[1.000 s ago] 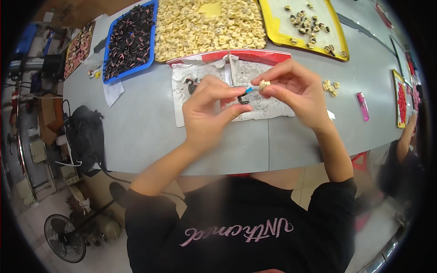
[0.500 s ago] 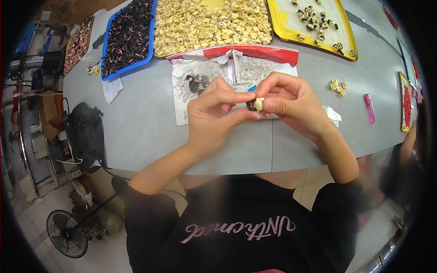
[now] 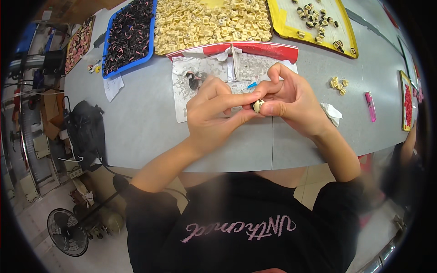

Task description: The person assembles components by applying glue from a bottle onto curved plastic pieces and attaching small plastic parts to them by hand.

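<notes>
Cream-and-black piece (image 3: 258, 106) pinched by left hand (image 3: 207, 109), right hand (image 3: 295, 105)

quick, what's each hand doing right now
Left hand: closed, fingertips pinching the small black-and-cream piece.
Right hand: closed, thumb and fingers on the same piece.

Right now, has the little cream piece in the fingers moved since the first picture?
Yes. The cream piece has moved toward the person: it is now closer to the table's near edge.

I list from my remote feed: cream piece (image 3: 258, 106) — smooth, plastic-looking. Blue tray (image 3: 153, 34) — glossy plastic; tissue (image 3: 332, 113), matt paper.
</notes>
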A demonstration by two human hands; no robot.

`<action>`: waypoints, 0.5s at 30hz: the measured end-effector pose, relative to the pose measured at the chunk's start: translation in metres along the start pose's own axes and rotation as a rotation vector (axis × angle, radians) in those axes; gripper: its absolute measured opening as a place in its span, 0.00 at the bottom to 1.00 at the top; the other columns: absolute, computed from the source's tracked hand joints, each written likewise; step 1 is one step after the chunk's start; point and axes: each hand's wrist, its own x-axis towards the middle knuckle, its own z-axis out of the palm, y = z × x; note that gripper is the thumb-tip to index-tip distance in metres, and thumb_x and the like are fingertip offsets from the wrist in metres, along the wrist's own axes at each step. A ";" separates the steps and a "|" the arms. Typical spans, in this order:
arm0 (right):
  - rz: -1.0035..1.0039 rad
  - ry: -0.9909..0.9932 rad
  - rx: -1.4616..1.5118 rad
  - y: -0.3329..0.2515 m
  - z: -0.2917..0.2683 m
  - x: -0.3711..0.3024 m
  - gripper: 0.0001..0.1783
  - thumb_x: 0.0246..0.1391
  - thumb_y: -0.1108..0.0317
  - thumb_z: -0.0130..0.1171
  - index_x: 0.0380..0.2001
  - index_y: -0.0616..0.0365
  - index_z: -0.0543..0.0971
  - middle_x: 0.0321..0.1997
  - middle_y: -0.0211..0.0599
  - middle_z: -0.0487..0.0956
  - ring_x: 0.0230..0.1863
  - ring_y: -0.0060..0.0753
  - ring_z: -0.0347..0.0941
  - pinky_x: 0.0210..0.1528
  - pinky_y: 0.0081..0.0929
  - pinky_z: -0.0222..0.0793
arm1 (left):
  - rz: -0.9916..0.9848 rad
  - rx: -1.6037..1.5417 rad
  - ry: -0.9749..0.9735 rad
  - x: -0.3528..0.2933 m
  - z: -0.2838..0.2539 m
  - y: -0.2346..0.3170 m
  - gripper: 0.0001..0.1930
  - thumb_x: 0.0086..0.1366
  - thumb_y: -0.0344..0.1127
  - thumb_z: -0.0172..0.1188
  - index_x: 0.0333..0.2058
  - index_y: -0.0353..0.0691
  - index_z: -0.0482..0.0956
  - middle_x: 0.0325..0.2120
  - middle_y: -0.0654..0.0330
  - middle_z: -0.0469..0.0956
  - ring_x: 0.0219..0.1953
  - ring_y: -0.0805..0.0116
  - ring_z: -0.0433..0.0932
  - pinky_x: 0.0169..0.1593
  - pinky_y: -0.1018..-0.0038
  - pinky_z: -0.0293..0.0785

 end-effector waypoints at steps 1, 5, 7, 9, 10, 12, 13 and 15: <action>-0.023 -0.016 -0.033 0.000 -0.001 0.000 0.21 0.50 0.80 0.63 0.37 0.54 0.60 0.39 0.45 0.80 0.44 0.30 0.76 0.50 0.29 0.72 | 0.002 0.032 -0.013 0.000 -0.001 0.001 0.21 0.39 0.29 0.76 0.36 0.46 0.86 0.17 0.71 0.68 0.22 0.76 0.62 0.25 0.81 0.58; -0.062 -0.080 -0.065 -0.002 -0.006 -0.002 0.22 0.50 0.82 0.61 0.37 0.54 0.58 0.39 0.45 0.79 0.44 0.31 0.76 0.51 0.30 0.72 | 0.040 0.025 -0.023 0.003 -0.001 0.003 0.20 0.37 0.28 0.76 0.35 0.46 0.86 0.17 0.71 0.68 0.21 0.76 0.62 0.24 0.80 0.58; -0.079 -0.106 -0.090 -0.001 -0.006 -0.003 0.23 0.50 0.83 0.61 0.37 0.54 0.58 0.38 0.45 0.79 0.45 0.32 0.75 0.51 0.30 0.71 | 0.060 0.016 -0.033 0.003 -0.002 0.005 0.20 0.36 0.27 0.76 0.33 0.45 0.85 0.16 0.70 0.67 0.20 0.75 0.62 0.24 0.79 0.58; -0.043 -0.117 -0.067 -0.005 -0.003 -0.005 0.23 0.50 0.83 0.61 0.38 0.54 0.57 0.39 0.46 0.79 0.45 0.32 0.75 0.51 0.30 0.71 | 0.088 0.031 -0.056 0.006 -0.003 0.008 0.20 0.35 0.26 0.75 0.32 0.46 0.84 0.16 0.70 0.67 0.20 0.74 0.62 0.24 0.79 0.58; -0.007 -0.127 -0.044 -0.007 0.000 -0.006 0.24 0.49 0.84 0.60 0.38 0.54 0.57 0.39 0.46 0.79 0.45 0.33 0.75 0.51 0.30 0.71 | 0.115 0.046 -0.079 0.008 -0.003 0.009 0.19 0.34 0.26 0.75 0.30 0.47 0.83 0.16 0.70 0.66 0.21 0.73 0.63 0.24 0.78 0.58; 0.057 -0.120 -0.026 -0.011 0.005 -0.007 0.27 0.45 0.84 0.64 0.37 0.53 0.56 0.36 0.46 0.78 0.43 0.35 0.76 0.48 0.29 0.71 | 0.151 0.063 -0.088 0.008 -0.004 0.012 0.19 0.34 0.27 0.75 0.30 0.47 0.82 0.17 0.69 0.65 0.21 0.72 0.63 0.24 0.78 0.59; 0.121 -0.113 -0.008 -0.012 0.007 -0.006 0.31 0.41 0.84 0.68 0.36 0.51 0.56 0.33 0.45 0.78 0.40 0.37 0.77 0.45 0.27 0.70 | 0.187 0.080 -0.098 0.007 -0.005 0.014 0.19 0.33 0.27 0.74 0.29 0.48 0.81 0.17 0.69 0.65 0.20 0.71 0.63 0.24 0.78 0.60; 0.135 -0.142 -0.022 -0.009 0.007 -0.007 0.31 0.41 0.85 0.68 0.36 0.51 0.56 0.33 0.46 0.78 0.40 0.37 0.77 0.45 0.28 0.70 | 0.181 0.098 -0.137 0.005 -0.007 0.015 0.20 0.31 0.29 0.74 0.27 0.49 0.80 0.18 0.68 0.64 0.22 0.69 0.64 0.25 0.77 0.61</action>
